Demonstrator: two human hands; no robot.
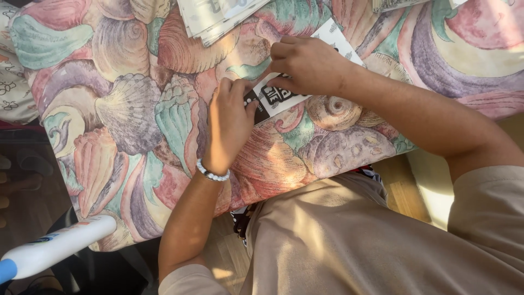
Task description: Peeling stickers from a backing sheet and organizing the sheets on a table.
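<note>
A white printed paper sheet (334, 37) with a black patterned end lies on a cushion (125, 109) covered in pastel seashell fabric. My left hand (228, 124), with a white bead bracelet at the wrist, presses down on the sheet's near black corner, fingers curled. My right hand (307, 64) rests on the sheet's middle, its fingertips pinching the paper just beside the left hand's fingers. Both hands touch the same sheet and hide much of it.
A stack of printed papers (215, 17) lies at the cushion's far edge, another stack (393, 4) at the top right. A white tube with a blue end (52, 247) pokes in at the lower left. Wooden floor (406, 191) shows beside my beige shirt.
</note>
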